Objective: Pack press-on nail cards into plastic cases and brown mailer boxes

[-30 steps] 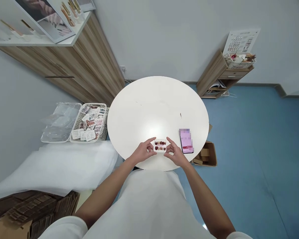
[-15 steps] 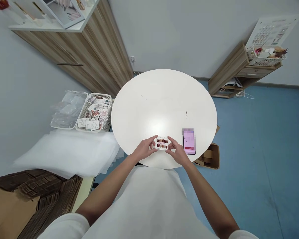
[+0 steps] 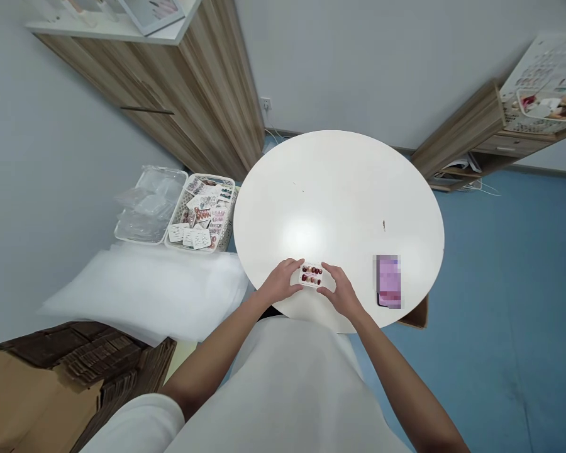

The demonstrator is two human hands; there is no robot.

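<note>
A small white card of press-on nails [image 3: 312,275], with two rows in dark red and pale tones, is over the near part of the round white table [image 3: 339,189]. My left hand [image 3: 283,280] grips its left edge, thumb at the near corner and index finger at the far one. At the right edge, my right hand [image 3: 340,290] pinches the card in the same way. Whether the card rests on the tabletop or is slightly raised, I cannot tell. A phone [image 3: 389,281] with a pink, blurred screen lies to the right of my right hand.
Left of the table stand a white basket [image 3: 225,242] of nail cards and a tray [image 3: 141,234] of clear plastic packs. White foam sheets [image 3: 146,289] and stacked cardboard [image 3: 42,390] lie nearer. A wooden cabinet [image 3: 207,82] is behind; a cardboard box [image 3: 417,314] sits under the right edge.
The view has shifted, so the table and phone appear further right. Both hands keep the nail card between them, and it looks almost the same.
</note>
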